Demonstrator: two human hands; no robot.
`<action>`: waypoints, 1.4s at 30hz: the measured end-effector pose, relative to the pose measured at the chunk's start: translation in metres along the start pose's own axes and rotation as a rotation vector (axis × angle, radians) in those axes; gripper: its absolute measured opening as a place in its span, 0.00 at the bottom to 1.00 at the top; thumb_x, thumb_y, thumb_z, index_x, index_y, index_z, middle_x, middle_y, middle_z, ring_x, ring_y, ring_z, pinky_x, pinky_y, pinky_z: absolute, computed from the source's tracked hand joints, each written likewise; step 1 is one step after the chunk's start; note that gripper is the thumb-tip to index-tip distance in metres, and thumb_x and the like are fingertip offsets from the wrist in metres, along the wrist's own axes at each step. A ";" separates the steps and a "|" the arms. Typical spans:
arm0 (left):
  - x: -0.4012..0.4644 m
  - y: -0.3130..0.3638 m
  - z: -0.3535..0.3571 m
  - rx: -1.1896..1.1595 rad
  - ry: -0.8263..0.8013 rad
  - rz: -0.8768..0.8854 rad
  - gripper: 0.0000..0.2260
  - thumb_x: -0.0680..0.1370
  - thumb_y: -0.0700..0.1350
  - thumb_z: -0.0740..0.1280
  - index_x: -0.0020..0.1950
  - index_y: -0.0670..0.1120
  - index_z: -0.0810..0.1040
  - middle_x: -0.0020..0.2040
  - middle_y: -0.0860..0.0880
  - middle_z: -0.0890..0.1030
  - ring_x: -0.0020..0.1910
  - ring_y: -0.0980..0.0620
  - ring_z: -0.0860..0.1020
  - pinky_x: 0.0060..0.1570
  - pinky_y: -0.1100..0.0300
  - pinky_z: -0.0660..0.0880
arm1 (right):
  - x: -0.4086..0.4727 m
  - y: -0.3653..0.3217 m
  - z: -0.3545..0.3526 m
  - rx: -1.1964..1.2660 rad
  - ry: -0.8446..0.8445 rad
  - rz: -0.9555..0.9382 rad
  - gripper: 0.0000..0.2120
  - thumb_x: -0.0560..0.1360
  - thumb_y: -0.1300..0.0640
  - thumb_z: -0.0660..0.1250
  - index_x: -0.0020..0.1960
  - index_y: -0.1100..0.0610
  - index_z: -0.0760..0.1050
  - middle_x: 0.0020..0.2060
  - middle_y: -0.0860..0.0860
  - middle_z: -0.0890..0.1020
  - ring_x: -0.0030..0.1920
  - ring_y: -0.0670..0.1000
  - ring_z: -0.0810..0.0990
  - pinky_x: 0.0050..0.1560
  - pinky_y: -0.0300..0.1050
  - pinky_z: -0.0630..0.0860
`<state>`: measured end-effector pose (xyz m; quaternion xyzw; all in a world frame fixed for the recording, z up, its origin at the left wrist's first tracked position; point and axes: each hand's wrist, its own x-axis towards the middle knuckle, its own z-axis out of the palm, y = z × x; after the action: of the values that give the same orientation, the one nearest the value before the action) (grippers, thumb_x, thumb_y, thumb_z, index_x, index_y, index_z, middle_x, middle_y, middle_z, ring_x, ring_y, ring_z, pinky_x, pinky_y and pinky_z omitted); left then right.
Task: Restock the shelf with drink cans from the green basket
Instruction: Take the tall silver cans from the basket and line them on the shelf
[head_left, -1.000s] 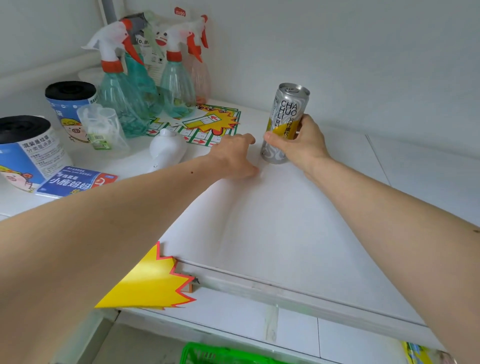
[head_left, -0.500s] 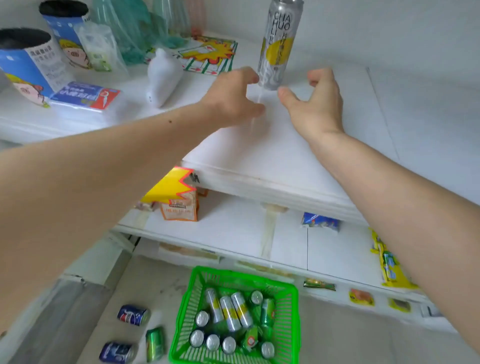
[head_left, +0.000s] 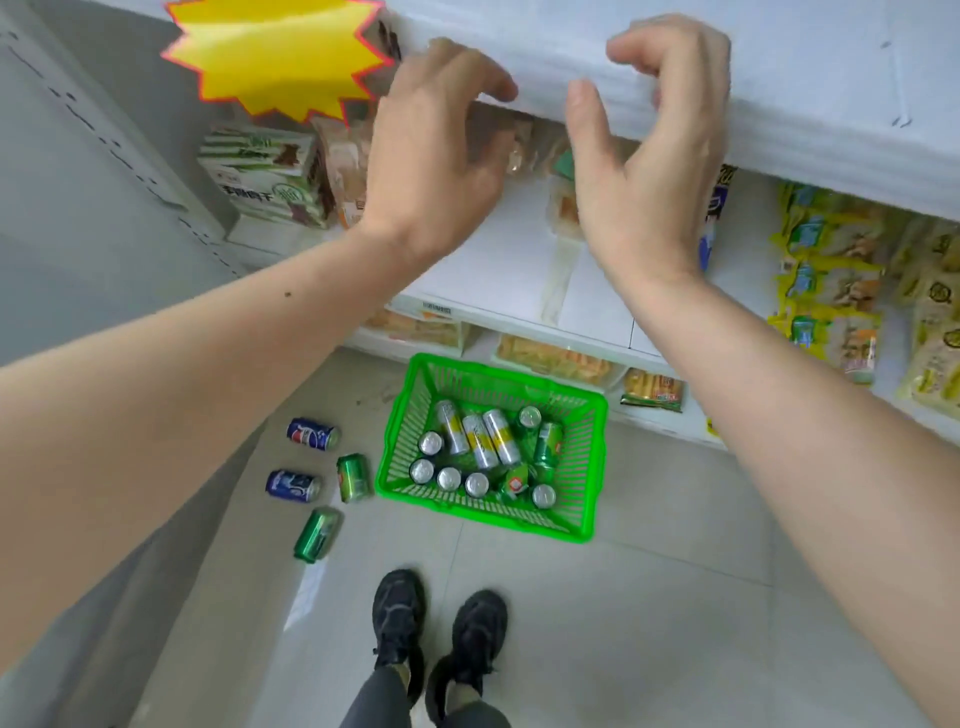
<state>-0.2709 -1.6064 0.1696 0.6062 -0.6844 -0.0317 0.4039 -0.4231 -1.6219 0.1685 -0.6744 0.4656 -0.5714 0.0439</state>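
The green basket (head_left: 582, 467) stands on the floor below the shelves and holds several drink cans (head_left: 480, 441), some silver and yellow, some green. My left hand (head_left: 436, 156) and my right hand (head_left: 649, 171) hover empty in front of the white top shelf's front edge (head_left: 805, 124), fingers loosely curled and holding nothing. Both hands are far above the basket. The tall can placed on the top shelf is out of view.
Several loose cans lie on the floor left of the basket, two blue ones (head_left: 311, 435) and green ones (head_left: 354, 477). A yellow starburst sign (head_left: 275, 57) hangs at the upper left. Snack packs (head_left: 831, 291) fill the lower shelves. My black shoes (head_left: 441, 629) stand on the tiles.
My right hand let go of the tall can on the top shelf. Both hands pulled back to the shelf's front edge, and my view tilted down to the basket.
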 end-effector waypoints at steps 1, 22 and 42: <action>-0.016 -0.006 0.007 -0.002 -0.025 0.008 0.12 0.71 0.44 0.64 0.53 0.45 0.79 0.52 0.47 0.79 0.53 0.46 0.75 0.51 0.55 0.70 | -0.015 0.004 -0.001 0.012 -0.006 -0.010 0.08 0.75 0.61 0.69 0.50 0.67 0.77 0.49 0.59 0.78 0.53 0.53 0.77 0.54 0.44 0.73; -0.332 -0.235 0.316 0.282 -0.866 -0.275 0.17 0.76 0.46 0.66 0.64 0.48 0.73 0.64 0.48 0.74 0.66 0.45 0.69 0.63 0.45 0.65 | -0.445 0.297 0.103 -0.344 -0.730 0.668 0.12 0.76 0.55 0.70 0.56 0.59 0.77 0.55 0.55 0.78 0.55 0.57 0.79 0.54 0.53 0.77; -0.399 -0.345 0.496 0.303 -1.123 -0.224 0.27 0.76 0.50 0.67 0.72 0.46 0.65 0.73 0.47 0.64 0.73 0.44 0.61 0.69 0.42 0.61 | -0.584 0.442 0.201 -0.641 -1.073 1.055 0.28 0.74 0.39 0.68 0.61 0.60 0.70 0.57 0.59 0.78 0.55 0.60 0.79 0.52 0.52 0.76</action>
<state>-0.3111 -1.5776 -0.5524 0.6161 -0.7220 -0.2921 -0.1172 -0.4652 -1.5695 -0.5884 -0.5280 0.7782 0.0860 0.3290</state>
